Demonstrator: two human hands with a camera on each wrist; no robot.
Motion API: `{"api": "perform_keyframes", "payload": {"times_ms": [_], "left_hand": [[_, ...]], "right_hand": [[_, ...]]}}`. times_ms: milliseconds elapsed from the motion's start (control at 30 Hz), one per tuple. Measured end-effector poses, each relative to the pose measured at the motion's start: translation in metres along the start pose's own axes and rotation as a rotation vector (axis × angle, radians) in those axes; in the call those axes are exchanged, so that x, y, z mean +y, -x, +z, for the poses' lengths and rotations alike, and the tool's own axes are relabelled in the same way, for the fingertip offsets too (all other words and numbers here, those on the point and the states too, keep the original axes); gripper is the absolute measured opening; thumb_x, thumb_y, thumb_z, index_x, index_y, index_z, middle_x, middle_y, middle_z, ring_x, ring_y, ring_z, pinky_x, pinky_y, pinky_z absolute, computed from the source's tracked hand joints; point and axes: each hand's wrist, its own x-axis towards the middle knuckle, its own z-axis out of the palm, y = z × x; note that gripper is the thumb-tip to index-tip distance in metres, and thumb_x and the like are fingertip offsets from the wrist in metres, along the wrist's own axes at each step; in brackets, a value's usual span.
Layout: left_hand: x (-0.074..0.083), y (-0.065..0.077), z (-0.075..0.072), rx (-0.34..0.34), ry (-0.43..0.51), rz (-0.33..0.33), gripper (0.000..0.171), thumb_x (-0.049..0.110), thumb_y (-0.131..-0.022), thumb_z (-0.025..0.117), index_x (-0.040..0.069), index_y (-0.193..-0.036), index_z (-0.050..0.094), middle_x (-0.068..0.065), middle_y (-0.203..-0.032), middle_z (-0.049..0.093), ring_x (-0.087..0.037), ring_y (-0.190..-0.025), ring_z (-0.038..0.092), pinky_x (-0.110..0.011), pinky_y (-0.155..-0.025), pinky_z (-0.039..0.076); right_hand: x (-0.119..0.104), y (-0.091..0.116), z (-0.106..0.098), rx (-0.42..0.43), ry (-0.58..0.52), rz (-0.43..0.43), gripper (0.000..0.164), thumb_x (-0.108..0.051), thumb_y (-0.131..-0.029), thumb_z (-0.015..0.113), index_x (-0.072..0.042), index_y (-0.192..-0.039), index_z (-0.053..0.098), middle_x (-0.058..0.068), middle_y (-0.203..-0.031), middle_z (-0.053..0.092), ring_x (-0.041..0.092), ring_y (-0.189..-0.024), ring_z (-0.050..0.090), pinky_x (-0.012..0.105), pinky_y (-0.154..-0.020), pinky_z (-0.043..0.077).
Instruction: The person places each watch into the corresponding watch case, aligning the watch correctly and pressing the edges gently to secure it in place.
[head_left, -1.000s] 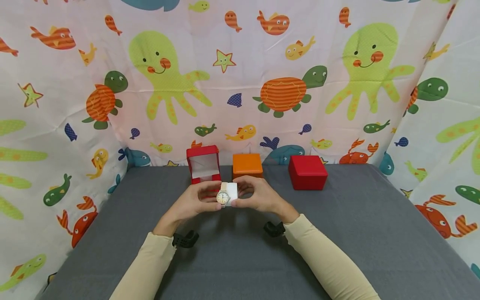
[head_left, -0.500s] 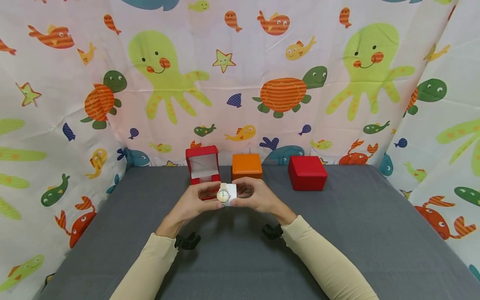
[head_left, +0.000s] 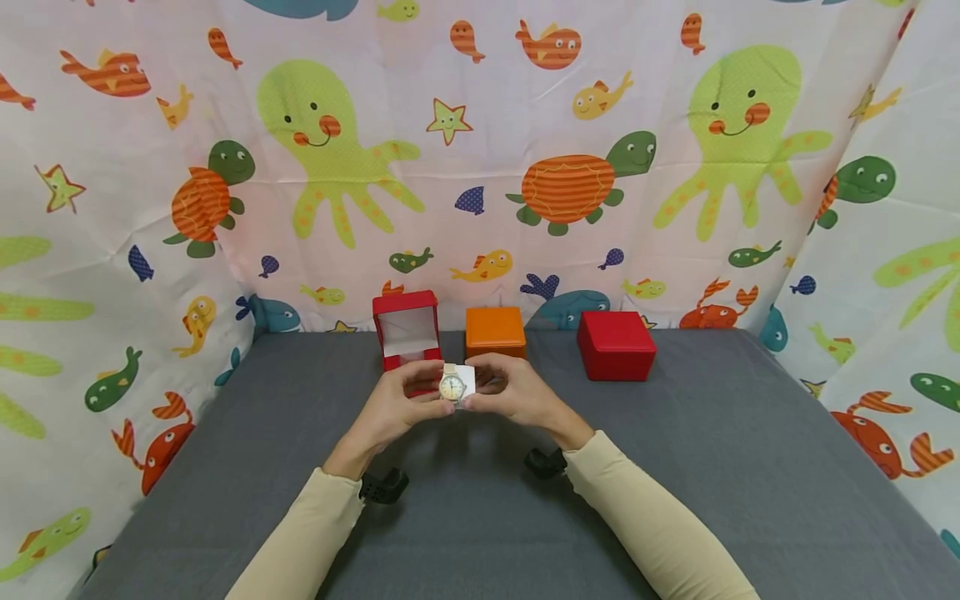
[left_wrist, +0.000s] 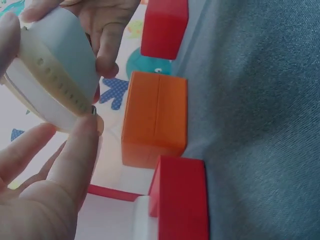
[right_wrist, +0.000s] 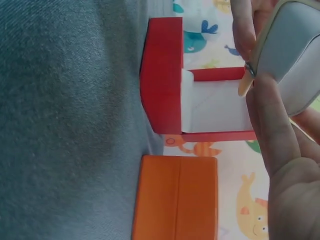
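Note:
A wristwatch (head_left: 452, 387) with a pale dial and cream strap (left_wrist: 56, 77) is wrapped around a white watch cushion (right_wrist: 292, 42). Both hands hold the pair up in front of the boxes. My left hand (head_left: 390, 408) pinches the watch from the left, thumb by the lower edge of the dial. From the other side, my right hand (head_left: 521, 390) grips the cushion between thumb and fingers. The strap's holes and a metal buckle show on the far side in the left wrist view. Behind the left hand stands an open red box (head_left: 407, 325) with a white lining.
An orange box (head_left: 495, 329), lid down, stands just behind the hands. A closed red box (head_left: 615, 346) is to its right. The boxes rest on a grey cloth (head_left: 480, 533) before a curtain (head_left: 480, 92) printed with sea animals.
My left hand has shifted slightly right, bringing the watch dial further over the cushion's face. The right hand has hardly moved, and the boxes stay where they were.

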Motion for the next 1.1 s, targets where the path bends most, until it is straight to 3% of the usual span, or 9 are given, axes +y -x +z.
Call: {"api": "perform_keyframes", "payload": {"times_ms": [100, 233, 333, 633, 767, 1000, 1100], "left_hand": [[0.003, 0.001, -0.001, -0.002, -0.024, 0.050, 0.061, 0.014, -0.077, 0.081, 0.011, -0.132, 0.054, -0.010, -0.127, 0.054, -0.031, -0.111, 0.056, -0.035, -0.089, 0.051], [0.010, 0.003, -0.002, 0.019, -0.121, 0.192, 0.052, 0.015, -0.077, 0.081, 0.015, -0.125, 0.061, -0.005, -0.130, 0.052, -0.028, -0.113, 0.053, -0.044, -0.090, 0.050], [0.014, 0.005, -0.001, 0.032, -0.184, 0.256, 0.041, 0.013, -0.078, 0.080, 0.013, -0.116, 0.067, -0.002, -0.126, 0.055, -0.024, -0.110, 0.054, -0.046, -0.089, 0.051], [0.045, 0.019, 0.009, 0.024, -0.179, 0.282, 0.036, -0.001, -0.080, 0.074, -0.002, -0.115, 0.066, -0.017, -0.122, 0.058, -0.030, -0.106, 0.056, -0.030, -0.085, 0.053], [0.051, 0.021, 0.009, 0.024, -0.183, 0.294, 0.037, -0.002, -0.079, 0.074, -0.004, -0.116, 0.066, -0.020, -0.124, 0.058, -0.029, -0.111, 0.055, -0.038, -0.091, 0.050], [0.052, 0.021, 0.010, 0.015, -0.183, 0.344, 0.038, -0.005, -0.079, 0.074, -0.007, -0.115, 0.065, -0.024, -0.126, 0.056, -0.034, -0.119, 0.051, -0.055, -0.093, 0.044], [0.050, 0.021, 0.010, 0.012, -0.183, 0.350, 0.036, -0.005, -0.079, 0.074, -0.007, -0.114, 0.065, -0.025, -0.126, 0.055, -0.035, -0.117, 0.052, -0.055, -0.092, 0.045]], "right_hand": [[0.002, 0.000, -0.001, -0.011, 0.001, 0.001, 0.056, -0.015, -0.082, 0.076, 0.000, -0.131, 0.052, 0.012, -0.113, 0.060, 0.033, -0.098, 0.059, 0.040, -0.087, 0.052], [0.004, -0.001, 0.000, -0.022, -0.002, 0.017, 0.055, -0.025, -0.084, 0.074, -0.005, -0.131, 0.053, 0.007, -0.114, 0.060, 0.024, -0.096, 0.060, 0.033, -0.082, 0.054], [0.007, -0.001, 0.001, -0.028, -0.013, 0.028, 0.052, -0.030, -0.085, 0.073, -0.008, -0.128, 0.055, 0.005, -0.113, 0.060, 0.022, -0.095, 0.060, 0.032, -0.079, 0.055], [0.008, 0.000, 0.003, -0.062, -0.130, -0.044, 0.050, -0.025, -0.085, 0.073, -0.007, -0.128, 0.055, 0.011, -0.117, 0.059, 0.028, -0.098, 0.060, 0.034, -0.084, 0.054], [0.003, 0.001, 0.003, -0.064, -0.135, -0.070, 0.051, -0.016, -0.084, 0.074, -0.006, -0.130, 0.053, 0.012, -0.120, 0.057, 0.029, -0.101, 0.060, 0.036, -0.087, 0.052], [-0.022, 0.006, 0.002, -0.063, -0.139, -0.118, 0.057, -0.004, -0.083, 0.072, 0.005, -0.133, 0.046, 0.022, -0.126, 0.052, 0.040, -0.104, 0.057, 0.057, -0.093, 0.044], [-0.022, 0.007, 0.004, -0.051, -0.119, -0.133, 0.058, -0.006, -0.082, 0.074, 0.003, -0.133, 0.047, 0.018, -0.126, 0.053, 0.037, -0.106, 0.058, 0.055, -0.094, 0.044]]}}
